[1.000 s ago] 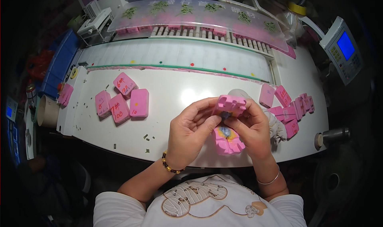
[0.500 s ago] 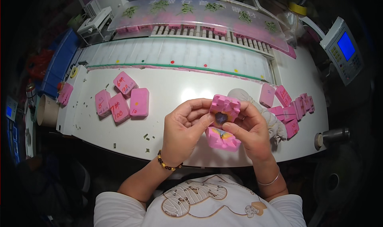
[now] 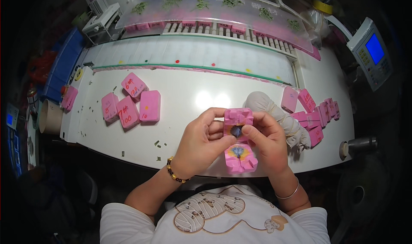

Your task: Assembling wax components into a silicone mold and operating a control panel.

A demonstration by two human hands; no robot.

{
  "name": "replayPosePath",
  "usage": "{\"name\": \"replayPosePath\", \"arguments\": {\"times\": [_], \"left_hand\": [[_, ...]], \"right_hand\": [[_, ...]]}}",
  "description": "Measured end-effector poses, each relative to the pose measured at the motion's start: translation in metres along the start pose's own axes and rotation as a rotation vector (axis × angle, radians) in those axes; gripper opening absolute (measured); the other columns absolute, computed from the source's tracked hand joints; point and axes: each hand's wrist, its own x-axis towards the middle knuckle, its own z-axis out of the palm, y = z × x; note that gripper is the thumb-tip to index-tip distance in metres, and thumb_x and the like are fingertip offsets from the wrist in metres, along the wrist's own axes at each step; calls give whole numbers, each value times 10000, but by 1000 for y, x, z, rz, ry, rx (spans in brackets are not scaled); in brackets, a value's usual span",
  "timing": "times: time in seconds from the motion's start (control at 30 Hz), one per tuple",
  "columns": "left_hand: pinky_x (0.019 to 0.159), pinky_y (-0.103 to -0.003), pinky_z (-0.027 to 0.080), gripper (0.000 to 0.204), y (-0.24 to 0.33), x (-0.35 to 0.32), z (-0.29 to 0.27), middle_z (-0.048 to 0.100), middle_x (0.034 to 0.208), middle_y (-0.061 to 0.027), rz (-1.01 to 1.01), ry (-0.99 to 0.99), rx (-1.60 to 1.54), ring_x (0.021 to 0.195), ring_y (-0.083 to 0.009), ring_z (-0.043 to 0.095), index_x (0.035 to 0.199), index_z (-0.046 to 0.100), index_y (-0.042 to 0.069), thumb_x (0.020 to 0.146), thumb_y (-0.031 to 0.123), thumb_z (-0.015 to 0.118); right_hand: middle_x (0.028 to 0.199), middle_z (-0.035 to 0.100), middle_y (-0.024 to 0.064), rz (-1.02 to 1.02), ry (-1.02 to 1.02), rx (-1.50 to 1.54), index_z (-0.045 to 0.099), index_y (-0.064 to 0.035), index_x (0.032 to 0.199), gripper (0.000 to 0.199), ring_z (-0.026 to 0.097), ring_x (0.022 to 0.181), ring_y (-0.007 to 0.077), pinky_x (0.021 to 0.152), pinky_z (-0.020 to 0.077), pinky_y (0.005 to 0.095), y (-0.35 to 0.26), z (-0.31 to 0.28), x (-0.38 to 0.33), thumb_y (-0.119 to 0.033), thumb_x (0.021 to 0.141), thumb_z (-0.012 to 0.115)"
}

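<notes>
Both hands hold a pink rubber mould (image 3: pixel 239 115) that is folded open over the near middle of the table. Its upper half stands between my two hands, with a dark bluish hollow at its centre. The lower half (image 3: pixel 243 165) hangs down below my thumbs, its notched inside face showing a blue and yellow stain. My left hand (image 3: pixel 201 142) grips the mould's left edge, thumb near the hollow. On the other edge, my right hand (image 3: pixel 269 144) has its thumb pressed on the inner face beside the hollow. Some of the fingers behind are hidden.
Several pink mould blocks (image 3: pixel 150 108) lie at left, and more (image 3: pixel 307 100) at right. A tied pale cloth bundle (image 3: pixel 262 103) rests right of my hands. Green scraps (image 3: pixel 157 143) dot the table. A metal nozzle (image 3: pixel 361 146) juts in at right; a screen device (image 3: pixel 372 51) stands behind.
The mould has tilted so that its lower half opens flatter and shows more of its inner face. Both hands have come slightly nearer, and my right thumb has moved up beside the hollow.
</notes>
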Motion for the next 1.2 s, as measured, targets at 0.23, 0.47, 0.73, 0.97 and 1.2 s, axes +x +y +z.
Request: {"name": "replayPosePath", "arguments": {"times": [0.23, 0.47, 0.73, 0.97, 1.2], "left_hand": [[850, -270, 559, 420, -5, -1, 4, 683, 1057, -193, 141, 98, 35, 988, -177, 679, 1214, 422, -47, 842, -105, 610], [849, -272, 559, 402, -11, -4, 6, 680, 1064, -209, 162, 104, 113, 999, -182, 677, 1225, 417, -57, 857, -116, 567], [822, -257, 558, 365, -8, -3, 5, 679, 1093, -202, 120, 66, 31, 982, -159, 674, 1238, 427, -54, 892, -95, 536], [751, -220, 541, 307, -5, -4, 1, 698, 1088, -155, 79, 56, 95, 931, -87, 650, 1246, 486, -64, 945, -27, 535], [734, -218, 517, 300, -14, -2, -6, 696, 1003, -96, 80, 54, 6, 843, -69, 633, 1271, 504, -56, 1008, 88, 496]], "right_hand": [[1080, 594, 80, 24, -119, 137, 509, 2, 1191, 380, 586, 983, 99, 816, 547, 254, 5, -3, 7, 50, 852, 674], [1111, 571, 100, -45, -98, 44, 498, -8, 1151, 381, 588, 998, 109, 821, 562, 229, 12, -3, 6, 81, 829, 681], [1117, 577, 100, 28, -82, 83, 473, 16, 1253, 414, 585, 1037, 125, 861, 558, 260, -8, 2, 3, 39, 877, 646], [1095, 596, 79, -60, -74, 16, 528, 29, 1206, 323, 586, 1015, 114, 865, 541, 249, 0, -3, 4, 34, 897, 623], [1129, 612, 62, 121, -105, 242, 528, 16, 1266, 340, 573, 985, 85, 736, 459, 192, -9, -3, 5, -124, 964, 601]]}}
